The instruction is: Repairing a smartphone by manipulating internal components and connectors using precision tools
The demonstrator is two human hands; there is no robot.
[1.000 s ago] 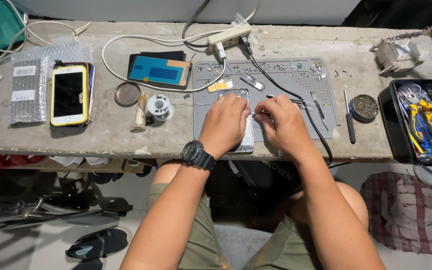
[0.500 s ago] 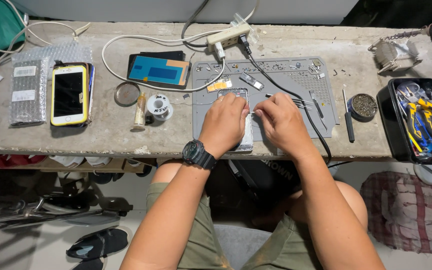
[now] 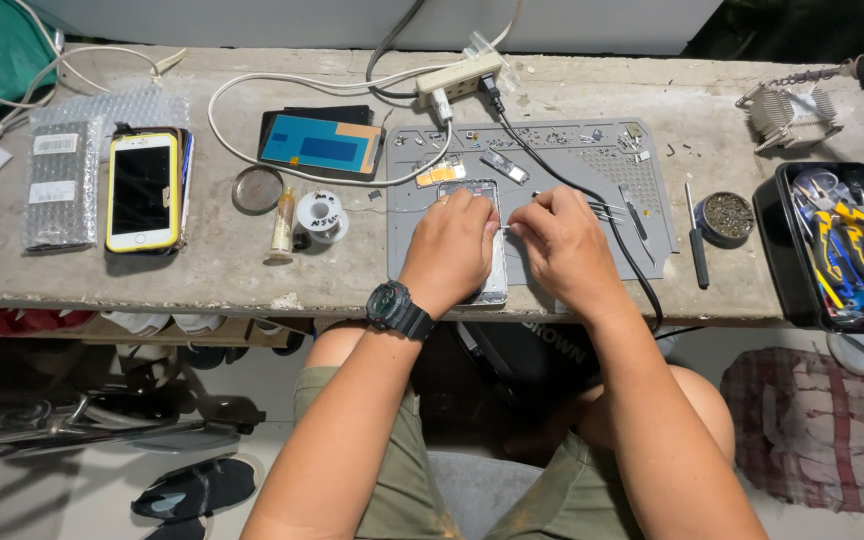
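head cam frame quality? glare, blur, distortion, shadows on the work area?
Head view: sharp, no motion blur; even light and soft shadows on the grey mat; slight glare on the yellow-cased phone; bench edge bows a little; left hand and right hand hide most of the opened phone.

Both hands sit on the mat (image 3: 552, 160), the left hand (image 3: 449, 250) over an opened phone (image 3: 493, 285). A solder spool (image 3: 323, 214) lies at nine o'clock, the power strip (image 3: 457, 77) at twelve, a tool tray (image 3: 787, 260) at three.
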